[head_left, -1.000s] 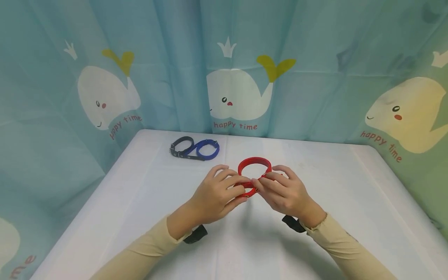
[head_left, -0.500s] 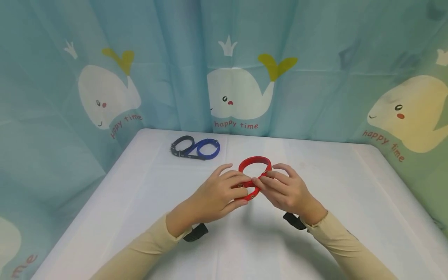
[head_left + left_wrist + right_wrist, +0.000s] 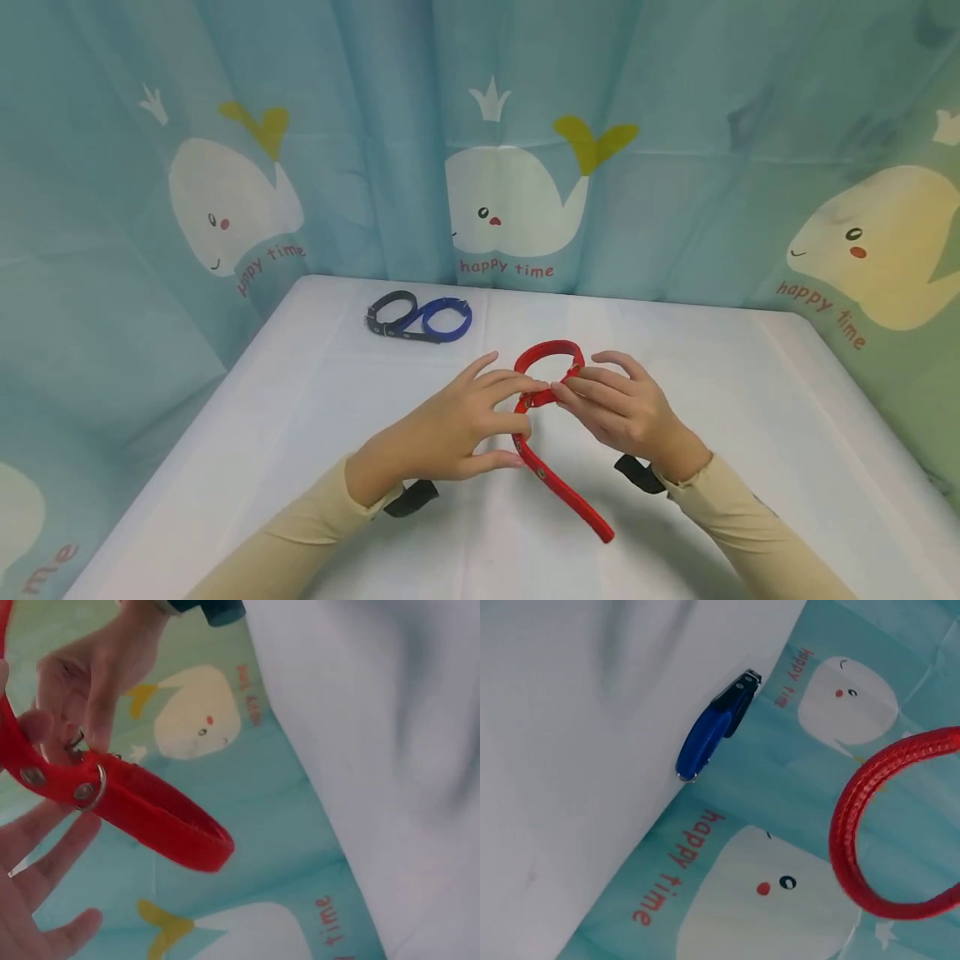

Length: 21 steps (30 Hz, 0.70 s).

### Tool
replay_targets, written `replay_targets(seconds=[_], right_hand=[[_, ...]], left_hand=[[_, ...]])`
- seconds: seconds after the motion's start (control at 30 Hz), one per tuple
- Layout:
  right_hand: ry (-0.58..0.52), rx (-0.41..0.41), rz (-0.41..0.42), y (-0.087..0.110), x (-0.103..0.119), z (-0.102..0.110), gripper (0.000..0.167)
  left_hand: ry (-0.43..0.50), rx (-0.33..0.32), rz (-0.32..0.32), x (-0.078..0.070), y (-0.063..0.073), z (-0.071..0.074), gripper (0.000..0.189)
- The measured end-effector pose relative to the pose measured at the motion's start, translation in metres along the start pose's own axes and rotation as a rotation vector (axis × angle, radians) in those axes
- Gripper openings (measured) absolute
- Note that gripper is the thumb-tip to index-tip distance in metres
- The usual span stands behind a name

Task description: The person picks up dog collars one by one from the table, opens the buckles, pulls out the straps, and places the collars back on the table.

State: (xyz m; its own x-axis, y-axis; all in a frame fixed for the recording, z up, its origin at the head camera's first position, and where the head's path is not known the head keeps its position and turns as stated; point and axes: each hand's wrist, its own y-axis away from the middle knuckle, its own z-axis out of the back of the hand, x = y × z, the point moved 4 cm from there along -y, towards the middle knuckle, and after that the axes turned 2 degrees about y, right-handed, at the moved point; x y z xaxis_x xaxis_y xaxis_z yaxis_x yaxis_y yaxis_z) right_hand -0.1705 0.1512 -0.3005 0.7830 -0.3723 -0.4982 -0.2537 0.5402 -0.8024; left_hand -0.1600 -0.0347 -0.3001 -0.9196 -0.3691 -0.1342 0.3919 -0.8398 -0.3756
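Note:
A red pet collar (image 3: 561, 487) is held up off the table between both hands, its far part closed in a loop and its free end slanting down toward the near right. My left hand (image 3: 461, 425) holds the strap near its studs, the index finger at the loop and the thumb lower down. At the loop's right side, my right hand (image 3: 630, 408) pinches the collar by the buckle. The left wrist view shows the metal ring (image 3: 97, 787) and studs on the red collar (image 3: 161, 825). Only the loop of the collar (image 3: 845, 840) appears in the right wrist view.
At the back left of the white table (image 3: 262, 433) lie a black collar (image 3: 411, 337) and a blue collar (image 3: 453, 337), side by side and overlapping. A blue whale-print curtain (image 3: 390, 167) hangs behind the table.
The collar's near part, earlier bent round into a second small loop, has come open into a straight hanging tail. My left fingers have spread wider; the right hand has shifted slightly right.

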Motion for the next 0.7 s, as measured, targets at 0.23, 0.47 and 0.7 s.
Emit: replay_targets(seconds=[0.23,0.47,0.7], right_hand=[[-0.066,0.003,0.071,-0.003,0.011,0.004,0.019],[-0.137,0.091,0.028,-0.006,0.006,0.011,0.019],[-0.312,0.304,-0.225,-0.007,-0.001,0.011,0.030]], left_hand=[[-0.087,-0.114,-0.073,0.006,-0.001,-0.002,0.029],[-0.225,-0.221,-0.141,0.000,0.004,0.002,0.042],[-0.206,-0.182,-0.034,0.003,0.005,-0.004,0.036]])
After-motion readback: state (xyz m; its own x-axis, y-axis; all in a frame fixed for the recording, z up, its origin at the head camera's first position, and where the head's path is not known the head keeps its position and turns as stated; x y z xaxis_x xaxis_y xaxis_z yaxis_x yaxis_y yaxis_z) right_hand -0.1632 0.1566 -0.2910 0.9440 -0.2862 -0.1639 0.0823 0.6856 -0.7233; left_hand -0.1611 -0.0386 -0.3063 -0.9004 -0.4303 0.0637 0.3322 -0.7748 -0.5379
